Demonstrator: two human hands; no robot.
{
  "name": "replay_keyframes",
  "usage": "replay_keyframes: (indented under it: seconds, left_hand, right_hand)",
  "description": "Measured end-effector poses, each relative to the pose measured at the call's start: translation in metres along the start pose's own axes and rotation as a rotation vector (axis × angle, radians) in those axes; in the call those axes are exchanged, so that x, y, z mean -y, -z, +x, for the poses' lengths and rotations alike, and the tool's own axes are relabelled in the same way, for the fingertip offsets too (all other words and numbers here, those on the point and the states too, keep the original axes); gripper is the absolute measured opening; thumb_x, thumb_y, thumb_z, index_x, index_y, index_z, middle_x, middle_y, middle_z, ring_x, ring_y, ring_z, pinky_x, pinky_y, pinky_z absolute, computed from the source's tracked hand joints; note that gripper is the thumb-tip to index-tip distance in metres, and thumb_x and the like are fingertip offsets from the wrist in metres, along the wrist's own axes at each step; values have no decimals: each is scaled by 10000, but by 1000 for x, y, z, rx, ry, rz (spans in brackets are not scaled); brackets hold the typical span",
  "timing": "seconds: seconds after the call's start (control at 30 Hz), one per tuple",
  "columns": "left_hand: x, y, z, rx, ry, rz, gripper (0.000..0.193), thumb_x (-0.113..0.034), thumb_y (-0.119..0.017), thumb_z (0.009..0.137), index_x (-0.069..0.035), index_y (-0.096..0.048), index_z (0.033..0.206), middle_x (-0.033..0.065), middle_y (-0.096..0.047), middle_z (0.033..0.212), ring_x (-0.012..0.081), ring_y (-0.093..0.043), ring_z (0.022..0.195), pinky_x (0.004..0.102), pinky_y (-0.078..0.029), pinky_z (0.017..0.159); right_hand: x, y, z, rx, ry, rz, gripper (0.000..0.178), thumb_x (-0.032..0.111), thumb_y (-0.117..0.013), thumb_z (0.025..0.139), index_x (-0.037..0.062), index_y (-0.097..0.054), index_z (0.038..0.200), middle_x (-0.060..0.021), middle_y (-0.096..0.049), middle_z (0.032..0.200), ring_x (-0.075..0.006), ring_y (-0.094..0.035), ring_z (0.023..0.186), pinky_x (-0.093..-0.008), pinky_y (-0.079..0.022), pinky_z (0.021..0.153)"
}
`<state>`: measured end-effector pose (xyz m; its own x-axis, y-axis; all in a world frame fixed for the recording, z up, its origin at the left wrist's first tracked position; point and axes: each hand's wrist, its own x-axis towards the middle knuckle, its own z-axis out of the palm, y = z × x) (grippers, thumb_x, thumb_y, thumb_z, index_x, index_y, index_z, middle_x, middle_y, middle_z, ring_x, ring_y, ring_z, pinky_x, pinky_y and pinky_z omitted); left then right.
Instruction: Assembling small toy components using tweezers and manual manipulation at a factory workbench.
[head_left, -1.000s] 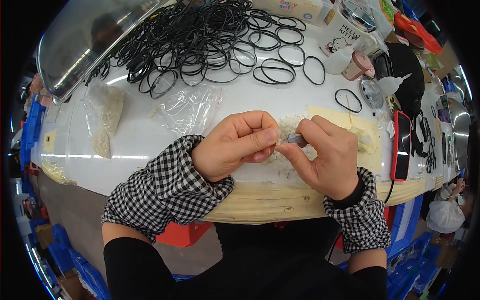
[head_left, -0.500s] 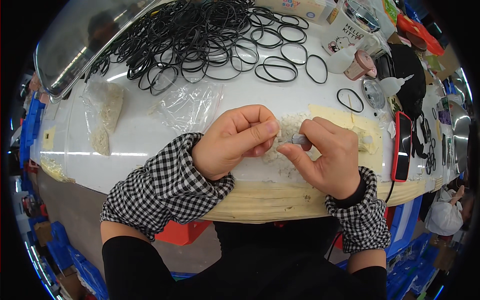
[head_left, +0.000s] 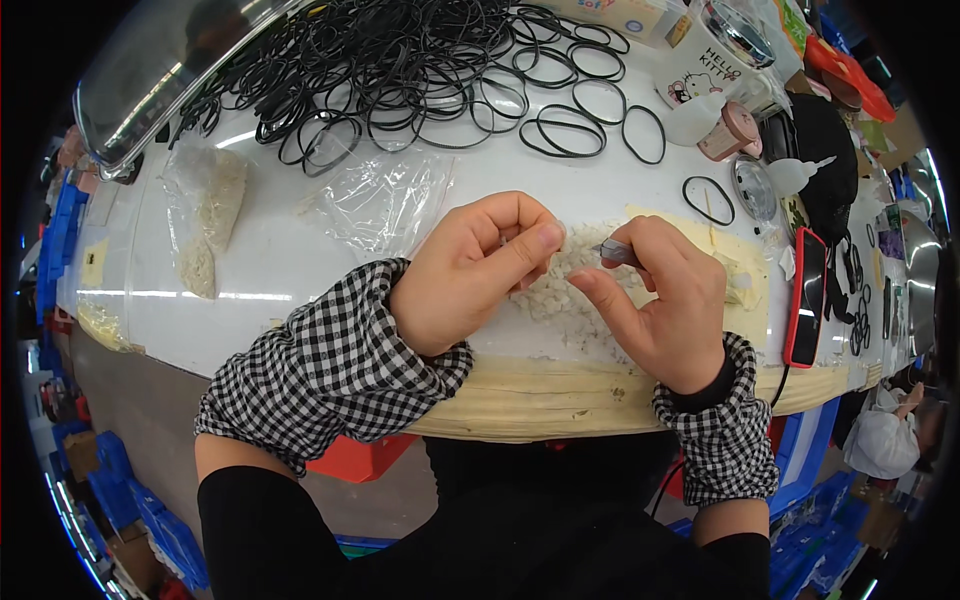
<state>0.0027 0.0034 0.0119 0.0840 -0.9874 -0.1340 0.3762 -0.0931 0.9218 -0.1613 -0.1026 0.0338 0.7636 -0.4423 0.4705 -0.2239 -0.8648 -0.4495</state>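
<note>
My left hand [head_left: 478, 268] is closed in a pinch, with a tiny pale piece [head_left: 560, 229] just showing at the fingertips. In my right hand [head_left: 665, 300] a short grey metal blade [head_left: 618, 252] is gripped by the curled fingers, while the thumb stands apart below it. The blade's tip points toward the left hand, with a small gap between them. Beneath both hands lies a pile of small whitish pieces [head_left: 570, 290], partly on a yellowish sheet [head_left: 745, 315]. Checked sleeve covers are on both forearms.
Black rubber rings [head_left: 400, 70] heap across the back. Left of my hands lie a clear plastic bag [head_left: 375, 205] and a bag of pale pieces [head_left: 210, 210]. A red-edged phone [head_left: 806, 300], a white mug [head_left: 705, 70] and squeeze bottles [head_left: 693, 120] stand right. The wooden table edge [head_left: 540, 400] runs in front.
The right thumb has opened away from the blade, and the blade has lifted slightly away from the left fingertips. Both hands sit a little higher in view.
</note>
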Motion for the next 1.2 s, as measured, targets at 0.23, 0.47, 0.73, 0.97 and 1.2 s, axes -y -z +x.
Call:
replay_keyframes:
  seconds: [0.23,0.47,0.73,0.97,1.2]
  left_hand:
    - [11,2,3,201,45,-431,149,-208,-466,988,-69,-517,981,-36,-487,798,35,-408,662,161,-340,590]
    - [10,-2,4,238,20,-406,147,-209,-459,992,-74,-505,959,-38,-472,785,34,-405,667,163,-335,586]
    - [10,-1,3,257,21,-377,142,-213,-457,991,-78,-491,963,-38,-467,791,39,-402,677,170,-332,593]
    - [8,-2,3,243,30,-373,156,-212,-458,992,-70,-504,947,-37,-469,779,39,-404,668,167,-330,582]
    - [8,-2,4,239,19,-354,161,-214,-465,990,-65,-508,946,-36,-470,781,40,-408,673,168,-333,583]
  right_hand:
    - [4,-2,-1,8,-3,56,367,361,-728,772,67,-523,693,-31,-519,589,-182,-509,474,-285,-374,414]
    - [5,1,-1,-21,20,8,362,368,-717,779,74,-527,686,-23,-519,585,-177,-521,469,-282,-380,410]
    - [4,2,-2,-12,27,-11,373,383,-712,778,83,-520,668,-19,-500,577,-175,-515,463,-282,-377,408]
    - [4,1,-2,-19,23,-8,379,390,-709,779,89,-514,656,-14,-476,564,-174,-496,446,-286,-363,398]
    - [3,3,-3,2,21,-25,386,400,-704,782,95,-509,646,-11,-456,551,-171,-475,429,-290,-343,384]
